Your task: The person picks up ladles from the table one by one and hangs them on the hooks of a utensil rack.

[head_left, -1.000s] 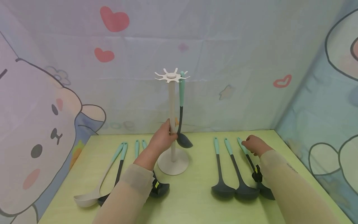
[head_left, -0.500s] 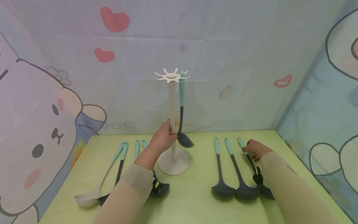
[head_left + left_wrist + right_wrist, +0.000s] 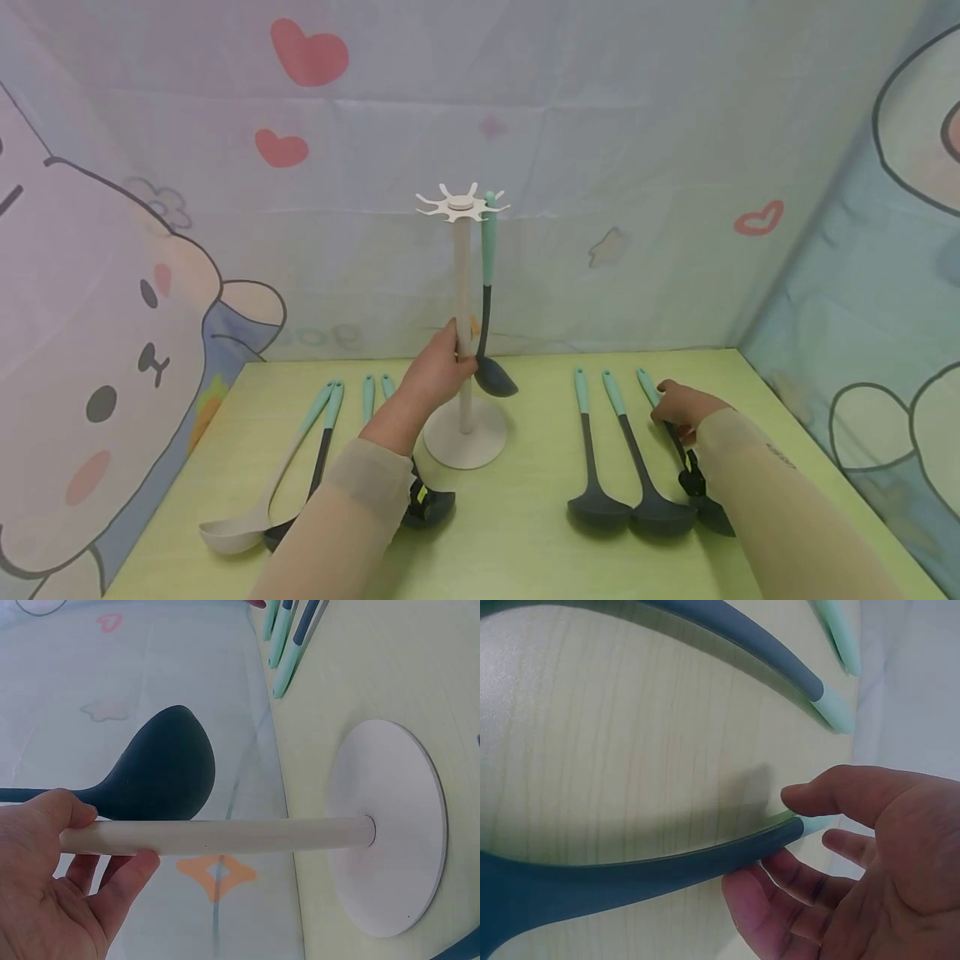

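Observation:
My left hand (image 3: pixel 435 371) grips the upright post (image 3: pixel 255 836) of a white utensil stand, thumb on one side and fingers on the other. A dark ladle (image 3: pixel 495 377) with a mint handle hangs from the stand's hooked top (image 3: pixel 461 204), its bowl beside that hand. At the right, my right hand (image 3: pixel 877 862) reaches round the rightmost utensil (image 3: pixel 667 874), which has a mint handle end and a dark shaft. The thumb is close above its shaft, with fingertips at the opposite edge. This utensil lies on the table, its head partly hidden by the sleeve.
Two similar dark-headed utensils (image 3: pixel 598 510) lie left of the right hand. Left of the stand's round base (image 3: pixel 450 450) lie a white ladle (image 3: pixel 236 533) and several dark ones, partly covered by the left sleeve. A printed cloth (image 3: pixel 637 167) hangs behind the table (image 3: pixel 525 550).
My right hand has moved a little down the rightmost utensil's handle, and its fingers have come lower around it. The left hand and the stand stay in place.

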Demonstrator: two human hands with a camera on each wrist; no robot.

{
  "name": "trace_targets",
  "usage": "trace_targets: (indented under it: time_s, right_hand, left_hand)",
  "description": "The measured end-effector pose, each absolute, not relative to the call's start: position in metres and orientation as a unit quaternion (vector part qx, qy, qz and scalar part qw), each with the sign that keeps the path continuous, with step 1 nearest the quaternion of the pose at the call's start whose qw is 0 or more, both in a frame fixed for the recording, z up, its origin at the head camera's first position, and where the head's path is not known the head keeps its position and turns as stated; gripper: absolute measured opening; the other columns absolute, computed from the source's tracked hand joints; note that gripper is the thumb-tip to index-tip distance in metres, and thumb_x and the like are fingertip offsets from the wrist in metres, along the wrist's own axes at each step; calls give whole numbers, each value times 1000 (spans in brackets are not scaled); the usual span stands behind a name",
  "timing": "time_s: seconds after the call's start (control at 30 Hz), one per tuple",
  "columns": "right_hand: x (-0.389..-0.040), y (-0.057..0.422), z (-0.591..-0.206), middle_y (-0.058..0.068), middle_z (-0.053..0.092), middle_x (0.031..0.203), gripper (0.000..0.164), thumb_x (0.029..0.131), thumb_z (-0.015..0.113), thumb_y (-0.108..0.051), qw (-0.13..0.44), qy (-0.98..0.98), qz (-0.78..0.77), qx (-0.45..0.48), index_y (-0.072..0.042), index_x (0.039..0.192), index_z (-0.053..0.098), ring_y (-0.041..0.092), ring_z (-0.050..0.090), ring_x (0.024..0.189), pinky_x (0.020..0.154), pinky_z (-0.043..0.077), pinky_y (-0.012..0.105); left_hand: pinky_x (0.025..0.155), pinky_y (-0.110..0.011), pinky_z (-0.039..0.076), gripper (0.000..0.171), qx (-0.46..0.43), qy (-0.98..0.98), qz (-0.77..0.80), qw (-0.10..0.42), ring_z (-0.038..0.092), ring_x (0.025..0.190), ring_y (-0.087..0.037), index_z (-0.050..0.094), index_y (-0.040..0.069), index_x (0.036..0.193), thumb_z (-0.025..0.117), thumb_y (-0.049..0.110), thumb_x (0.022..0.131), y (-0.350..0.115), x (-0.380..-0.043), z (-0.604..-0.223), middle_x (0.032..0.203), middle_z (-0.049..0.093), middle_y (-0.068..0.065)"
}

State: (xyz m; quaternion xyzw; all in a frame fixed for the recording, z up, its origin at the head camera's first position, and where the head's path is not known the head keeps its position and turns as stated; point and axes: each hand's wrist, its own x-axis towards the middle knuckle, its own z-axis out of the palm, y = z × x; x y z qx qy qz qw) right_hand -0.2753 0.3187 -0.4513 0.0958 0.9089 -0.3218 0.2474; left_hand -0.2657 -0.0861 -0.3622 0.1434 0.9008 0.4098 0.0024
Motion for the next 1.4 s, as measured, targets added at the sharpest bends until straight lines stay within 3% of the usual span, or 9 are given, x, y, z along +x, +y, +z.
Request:
trace_targets:
  time_s: [0.23, 0.47, 0.73, 0.83, 1.03, 1.4]
  right_hand:
    - [-272, 318, -454, 27, 51, 111, 75, 91, 55, -3, 246, 910, -319, 94, 3, 153, 13, 20, 48, 62, 59, 54, 36]
    - [-270, 318, -454, 14, 49, 83, 73, 91, 52, -2, 242, 912, -319, 86, 2, 154, 14, 16, 40, 56, 57, 52, 35]
    - [-273, 318, -456, 5, 42, 67, 74, 90, 47, 0, 249, 907, -330, 85, -1, 155, 12, 12, 31, 50, 53, 46, 32]
    - [-275, 319, -457, 6, 44, 68, 75, 89, 47, 0, 249, 906, -330, 89, -2, 156, 12, 13, 34, 52, 54, 48, 33]
    - [-275, 321, -456, 14, 51, 86, 77, 88, 49, 1, 246, 907, -330, 90, -3, 156, 12, 18, 44, 60, 57, 50, 35]
    - [-276, 319, -446, 21, 53, 105, 78, 89, 50, 0, 233, 914, -325, 68, -2, 157, 11, 21, 45, 64, 64, 52, 41]
  left_hand:
    - [91, -46, 51, 28, 148, 897, 417, -1, 61, 107, -27, 49, 8, 118, 63, 9, 94, -85, -266, -363, 105, 58, -11]
    - [91, -45, 51, 29, 145, 900, 412, -2, 62, 106, -27, 49, 9, 119, 64, 10, 95, -85, -265, -362, 105, 59, -10]
    - [92, -46, 51, 31, 146, 899, 412, -1, 61, 108, -28, 48, 8, 122, 62, 9, 95, -86, -266, -363, 109, 59, -11]
    - [93, -46, 50, 32, 147, 898, 414, -2, 61, 110, -28, 48, 9, 123, 62, 8, 94, -85, -266, -363, 111, 59, -11]
    - [92, -46, 50, 29, 150, 897, 416, -5, 61, 107, -28, 48, 8, 120, 62, 7, 94, -84, -265, -362, 107, 60, -12]
    - [90, -46, 51, 26, 147, 900, 411, -3, 62, 106, -28, 48, 8, 116, 62, 9, 95, -85, -263, -360, 106, 59, -12]
